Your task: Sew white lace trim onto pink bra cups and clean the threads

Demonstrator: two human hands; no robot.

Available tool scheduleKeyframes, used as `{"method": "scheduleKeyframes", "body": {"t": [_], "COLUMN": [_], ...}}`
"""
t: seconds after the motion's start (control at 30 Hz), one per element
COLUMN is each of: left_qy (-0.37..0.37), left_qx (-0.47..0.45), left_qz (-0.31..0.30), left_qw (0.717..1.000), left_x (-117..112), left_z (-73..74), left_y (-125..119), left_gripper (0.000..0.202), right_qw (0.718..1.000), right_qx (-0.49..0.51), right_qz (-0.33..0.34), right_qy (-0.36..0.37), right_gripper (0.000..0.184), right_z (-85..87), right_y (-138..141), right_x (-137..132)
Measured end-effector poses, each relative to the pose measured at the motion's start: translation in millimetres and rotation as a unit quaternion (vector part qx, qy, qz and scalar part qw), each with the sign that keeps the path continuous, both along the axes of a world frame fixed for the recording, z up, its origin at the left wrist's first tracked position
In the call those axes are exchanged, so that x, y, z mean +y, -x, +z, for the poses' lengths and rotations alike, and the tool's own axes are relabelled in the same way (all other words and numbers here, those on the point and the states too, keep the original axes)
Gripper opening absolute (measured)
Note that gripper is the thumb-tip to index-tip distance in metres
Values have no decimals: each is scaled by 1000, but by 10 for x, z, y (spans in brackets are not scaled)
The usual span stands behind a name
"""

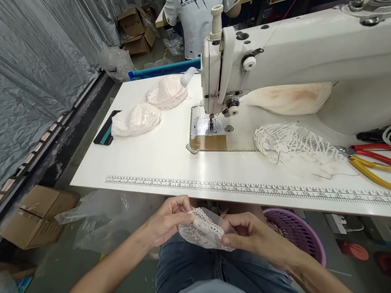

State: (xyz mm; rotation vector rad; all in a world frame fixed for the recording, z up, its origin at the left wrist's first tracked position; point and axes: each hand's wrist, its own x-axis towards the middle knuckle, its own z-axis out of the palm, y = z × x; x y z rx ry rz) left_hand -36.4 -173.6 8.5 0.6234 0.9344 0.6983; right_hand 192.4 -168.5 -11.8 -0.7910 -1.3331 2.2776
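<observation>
Down over my jeans (219, 272), low centre of the frame, both hands pinch one small lace piece (205, 230). My left hand (166, 219) has its left edge and my right hand (254, 233) its right, fingers closed on it. It sits below the table (162, 161) edge, so a loose pinch could, I reckon, drop it to the floor or into the purple basket (294, 228). Counted on the table: two pink crocheted pieces (167, 92) at upper left, and one white net piece (290, 142) right of the single sewing machine (310, 50).
</observation>
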Motion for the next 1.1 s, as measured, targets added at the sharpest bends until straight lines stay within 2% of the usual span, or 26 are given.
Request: {"method": "scheduleKeyframes", "body": {"t": [0.17,0.3,0.4,0.5,0.57,0.67,0.73,0.9,1.1], "left_qy": [-7,-12,-26,-63,-106,-178,-208,-235,-211], "left_qx": [-10,-9,30,81,126,221,265,285,277], "left_qz": [-3,8,2,-45,-97,-160,-177,-180,-168], "left_qw": [1000,1000,999,994,982,946,925,912,923], "left_x": [18,28,35,52,71,93,96,70,49], "left_z": [10,-5,16,66,110,179,216,219,174], "left_y": [1,21,28,3,-30,-85,-107,-97,-58], "left_gripper": [32,28,26,22,18,12,10,13,19], "right_qw": [1000,998,997,995,993,988,983,969,961], "right_qx": [9,-18,-35,-50,-61,-86,-108,-152,-167], "right_qz": [-17,-41,-41,-9,5,4,-4,-30,-52], "right_qy": [6,-35,-58,-81,-100,-129,-152,-193,-216], "right_gripper": [25,26,26,28,32,34,33,33,32], "right_z": [16,36,33,40,56,84,100,131,134], "right_y": [59,66,31,14,40,120,170,213,215], "right_x": [16,20,25,35,44,57,62,47,23]}}
